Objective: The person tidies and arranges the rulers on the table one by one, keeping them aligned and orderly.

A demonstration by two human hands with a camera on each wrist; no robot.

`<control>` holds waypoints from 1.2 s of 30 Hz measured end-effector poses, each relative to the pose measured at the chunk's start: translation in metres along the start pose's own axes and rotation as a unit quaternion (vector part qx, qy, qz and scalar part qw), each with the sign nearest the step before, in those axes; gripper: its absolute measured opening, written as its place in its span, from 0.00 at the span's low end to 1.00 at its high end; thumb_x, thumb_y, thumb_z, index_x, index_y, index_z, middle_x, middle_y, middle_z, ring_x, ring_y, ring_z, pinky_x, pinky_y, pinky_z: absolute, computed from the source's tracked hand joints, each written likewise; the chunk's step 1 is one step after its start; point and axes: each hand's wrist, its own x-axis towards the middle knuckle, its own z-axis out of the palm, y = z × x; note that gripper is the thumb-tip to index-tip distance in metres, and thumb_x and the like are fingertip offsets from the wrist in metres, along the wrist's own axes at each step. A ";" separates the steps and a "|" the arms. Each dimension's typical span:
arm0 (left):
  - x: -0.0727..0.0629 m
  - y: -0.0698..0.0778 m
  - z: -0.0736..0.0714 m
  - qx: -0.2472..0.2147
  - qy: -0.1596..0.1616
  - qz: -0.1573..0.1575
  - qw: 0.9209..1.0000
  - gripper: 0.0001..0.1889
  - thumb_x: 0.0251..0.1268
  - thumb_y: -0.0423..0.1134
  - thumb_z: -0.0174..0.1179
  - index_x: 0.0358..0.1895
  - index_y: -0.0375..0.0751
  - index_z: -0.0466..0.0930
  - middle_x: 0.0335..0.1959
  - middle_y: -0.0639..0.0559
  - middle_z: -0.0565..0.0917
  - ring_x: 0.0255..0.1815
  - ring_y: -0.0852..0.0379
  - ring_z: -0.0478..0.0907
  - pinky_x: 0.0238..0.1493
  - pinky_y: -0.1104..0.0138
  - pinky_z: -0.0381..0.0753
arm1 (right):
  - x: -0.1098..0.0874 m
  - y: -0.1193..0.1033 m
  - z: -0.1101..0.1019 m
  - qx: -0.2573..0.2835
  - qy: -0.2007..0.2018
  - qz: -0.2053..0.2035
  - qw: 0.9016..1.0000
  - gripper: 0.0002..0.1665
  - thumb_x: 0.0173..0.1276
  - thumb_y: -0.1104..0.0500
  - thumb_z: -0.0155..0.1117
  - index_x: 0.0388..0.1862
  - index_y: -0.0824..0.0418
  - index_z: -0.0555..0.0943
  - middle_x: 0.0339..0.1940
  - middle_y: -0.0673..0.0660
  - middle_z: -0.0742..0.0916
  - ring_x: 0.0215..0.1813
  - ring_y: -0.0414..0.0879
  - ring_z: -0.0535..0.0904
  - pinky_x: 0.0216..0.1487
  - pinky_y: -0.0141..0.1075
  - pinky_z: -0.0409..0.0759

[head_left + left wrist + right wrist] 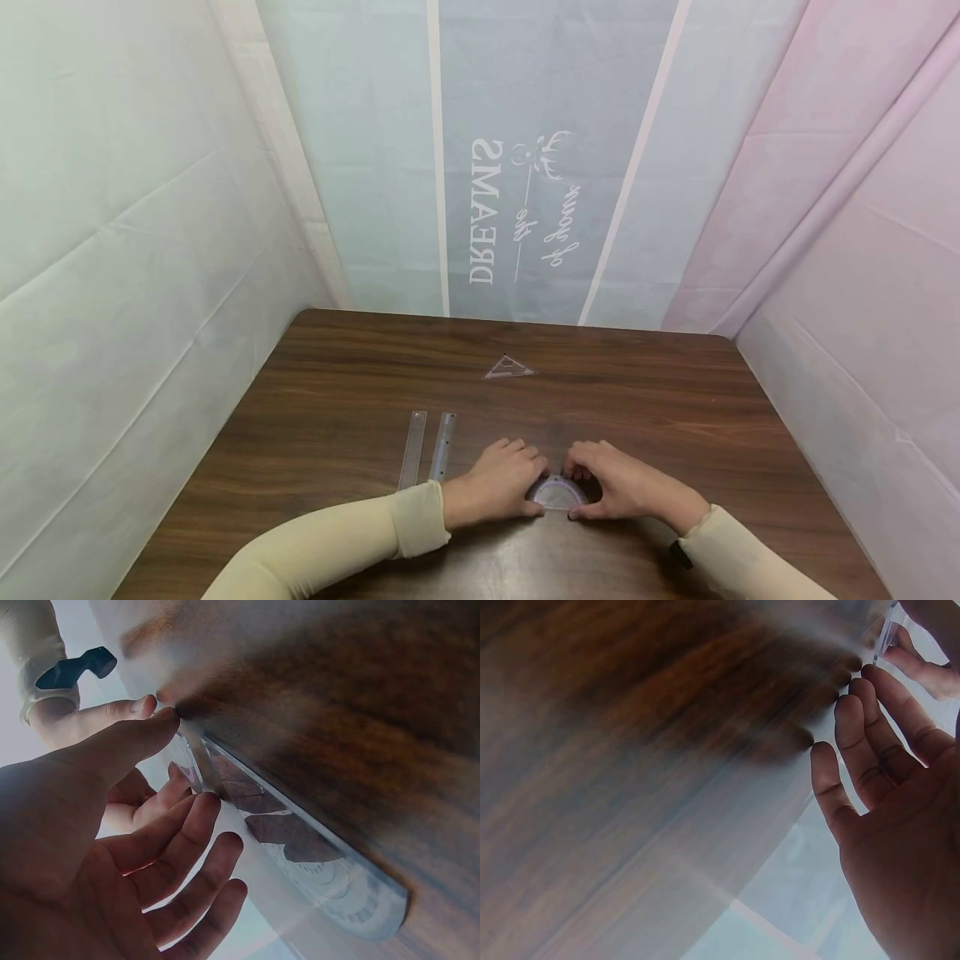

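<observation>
In the head view a clear protractor (pixel 557 493) with a purple scale is near the front of the table, between the hands. My left hand (pixel 501 482) grips its left end with thumb and index finger, other fingers loosely bent. The right hand (pixel 618 483) holds the right end between thumb and fingers. Part of the protractor (pixel 885 636) shows beside the fingertips in the right wrist view. Close to the left hand (pixel 142 832), the left wrist view shows a clear plastic piece (pixel 330 889) with curved markings on the table; I cannot tell its kind.
Two clear rulers, a left one (pixel 412 450) and a right one (pixel 444 446), lie side by side left of the hands. A clear set square (pixel 509 367) lies farther back on the brown wooden table (pixel 637 392). Cloth curtains (pixel 375 167) hang around the table.
</observation>
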 end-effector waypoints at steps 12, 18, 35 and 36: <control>0.000 0.002 -0.004 0.007 -0.008 -0.007 1.000 0.27 0.57 0.70 0.75 0.53 0.61 0.86 0.50 0.65 0.86 0.50 0.64 0.80 0.56 0.66 0.79 | 0.000 0.001 0.002 -0.018 0.012 -0.012 1.000 0.26 0.63 0.40 0.84 0.47 0.49 0.79 0.40 0.39 0.79 0.41 0.31 0.72 0.44 0.32 0.72; 0.000 0.002 -0.004 0.006 -0.010 -0.008 1.000 0.27 0.58 0.71 0.74 0.54 0.60 0.86 0.51 0.65 0.86 0.51 0.64 0.80 0.56 0.66 0.79 | -0.001 0.002 0.003 -0.021 0.009 -0.003 1.000 0.27 0.62 0.39 0.84 0.47 0.48 0.79 0.40 0.38 0.79 0.41 0.31 0.73 0.44 0.31 0.72; 0.000 0.001 -0.005 0.014 -0.010 -0.002 1.000 0.27 0.61 0.71 0.73 0.54 0.58 0.86 0.52 0.62 0.86 0.53 0.62 0.81 0.58 0.64 0.80 | 0.000 0.000 -0.004 0.004 -0.022 0.019 1.000 0.26 0.66 0.36 0.80 0.50 0.48 0.79 0.43 0.39 0.79 0.43 0.33 0.73 0.45 0.35 0.74; 0.000 0.001 -0.005 0.014 -0.010 -0.002 1.000 0.27 0.60 0.71 0.73 0.53 0.58 0.86 0.52 0.62 0.86 0.53 0.62 0.81 0.58 0.64 0.80 | 0.000 0.000 -0.004 0.005 -0.024 0.019 1.000 0.26 0.66 0.36 0.80 0.50 0.48 0.79 0.43 0.39 0.79 0.43 0.33 0.73 0.45 0.35 0.73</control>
